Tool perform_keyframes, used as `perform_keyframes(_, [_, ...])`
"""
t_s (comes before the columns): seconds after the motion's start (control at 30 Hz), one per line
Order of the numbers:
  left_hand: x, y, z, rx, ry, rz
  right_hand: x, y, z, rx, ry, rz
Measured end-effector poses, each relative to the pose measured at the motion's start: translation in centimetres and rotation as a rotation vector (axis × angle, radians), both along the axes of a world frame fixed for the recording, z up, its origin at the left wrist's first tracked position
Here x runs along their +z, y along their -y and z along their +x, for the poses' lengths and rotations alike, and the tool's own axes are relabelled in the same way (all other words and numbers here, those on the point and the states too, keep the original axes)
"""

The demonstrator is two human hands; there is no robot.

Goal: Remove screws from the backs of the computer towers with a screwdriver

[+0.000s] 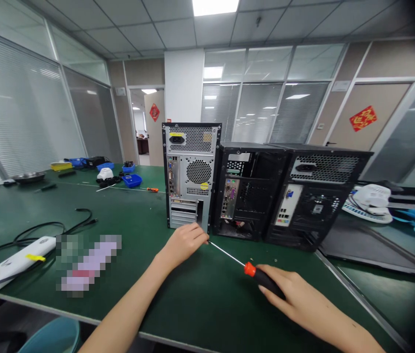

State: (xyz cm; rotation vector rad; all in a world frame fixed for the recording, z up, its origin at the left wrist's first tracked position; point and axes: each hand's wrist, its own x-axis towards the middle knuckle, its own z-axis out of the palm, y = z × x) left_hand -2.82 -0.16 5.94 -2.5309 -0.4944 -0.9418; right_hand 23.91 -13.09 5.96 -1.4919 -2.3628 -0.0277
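My right hand is wrapped round the black handle of a screwdriver with an orange-red collar. Its long metal shaft points left and away, and the tip meets the fingertips of my left hand. Those left fingers are closed together low at the back of a silver-backed computer case, by its expansion slots. What they pinch at the screwdriver's tip is hidden. The case stands upright, its rear panel facing me.
Two black computer cases, one middle and one right, stand beside it. On the green table lie a white power strip with black cables, an orange screwdriver and blue trays. A blue bucket sits below the front edge.
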Motion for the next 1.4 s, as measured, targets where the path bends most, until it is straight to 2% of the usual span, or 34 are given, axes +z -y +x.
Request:
perform_keyframes(0.13, [0.0,-0.1,-0.1,-0.018,0.016,-0.031,0.0,0.4,-0.9,-0.041,-0.129,-0.191])
perform_keyframes(0.33, [-0.4,-0.6,-0.1,-0.042,0.073,-0.137,-0.2,0.4,-1.2,-0.024,-0.235,-0.219])
perform_keyframes(0.47, [-1.0,-1.3,0.4,-0.076,0.167,-0.287,-0.4,0.4,-1.1,-0.021,-0.283,-0.213])
perform_keyframes(0.6, [-1.3,-1.6,1.0,-0.065,0.245,-0.461,-0.8,0.6,-1.1,-0.102,-0.359,-0.26])
perform_keyframes(0.73, [-1.3,-1.5,1.6,0.013,0.306,-0.667,-1.3,0.4,-1.1,-0.127,-0.618,-0.461])
perform_keyframes(0.87, [-1.5,-1.3,2.2,0.08,0.233,-0.842,-1.7,-0.5,-1.1,-0.14,-0.942,-0.672])
perform_keyframes(0.97, [-2.3,-1.5,2.9,0.108,0.149,-0.949,-1.8,-1.1,-1.5,-0.174,-1.065,-0.696])
perform_keyframes(1.07, [-3.7,-2.0,3.7,0.136,0.082,-1.031,-1.6,-1.5,-2.1,-0.201,-1.102,-0.729])
perform_keyframes(1.23, [-5.8,-3.4,4.8,0.21,0.053,-1.042,-2.2,-2.5,-3.2,-0.234,-1.138,-0.865])
perform_keyframes(1.4, [-6.3,-4.6,5.1,0.313,0.082,-0.922,-4.0,-3.7,-3.9,-0.164,-1.255,-0.974])
